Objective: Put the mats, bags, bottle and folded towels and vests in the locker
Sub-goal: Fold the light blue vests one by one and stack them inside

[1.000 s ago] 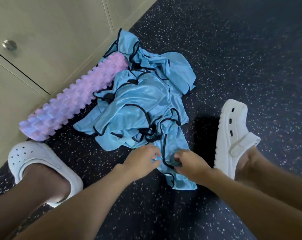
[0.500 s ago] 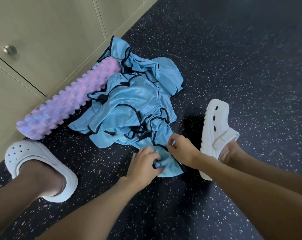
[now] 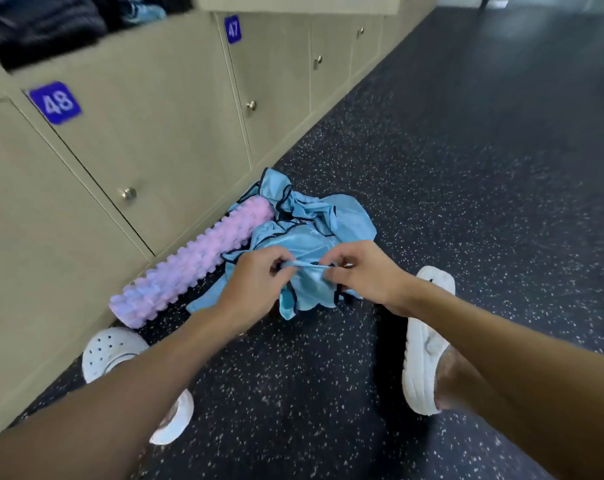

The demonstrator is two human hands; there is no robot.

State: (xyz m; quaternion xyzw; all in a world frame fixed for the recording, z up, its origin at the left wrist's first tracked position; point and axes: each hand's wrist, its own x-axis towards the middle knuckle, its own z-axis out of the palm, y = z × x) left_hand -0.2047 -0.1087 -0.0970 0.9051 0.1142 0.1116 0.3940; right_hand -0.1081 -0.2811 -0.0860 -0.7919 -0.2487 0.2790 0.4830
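A row of beige lockers (image 3: 175,109) ran along the left, behind the roller (image 3: 189,268), their doors closed. Far up and left of the roller, an open locker (image 3: 2,65) held dark folded cloth, blurred. Below it a blue label (image 3: 55,102) read 48, and a round knob (image 3: 128,193) sat on the door just behind the roller. Near the roller's near end stood a white left clog (image 3: 110,348), partly crossed by the person's left forearm.

The purple, knobbed roller lay on the floor (image 3: 484,174) against the foot of the lockers. A second label (image 3: 232,29), reading 47, was high above its far end.

The left hand (image 3: 255,275) was raised just right of the roller's middle, with thumb and fingers pinched on a twisted edge of one blue vest (image 3: 307,289). That vest hung from both hands, its lower part bunched beneath them; whether it touched the floor could not be told. Behind it, the other vests (image 3: 345,216), blue with dark trim, lay crumpled in a heap on the floor, touching the roller's far end.

The right hand (image 3: 366,271) was close beside the left, a short stretch of cloth taut between them, and its fingers were curled and pinching the same edge. Farther right of the roller stood the white right clog (image 3: 425,344), with its toe pointing away. The dark speckled floor stretched off to the right.
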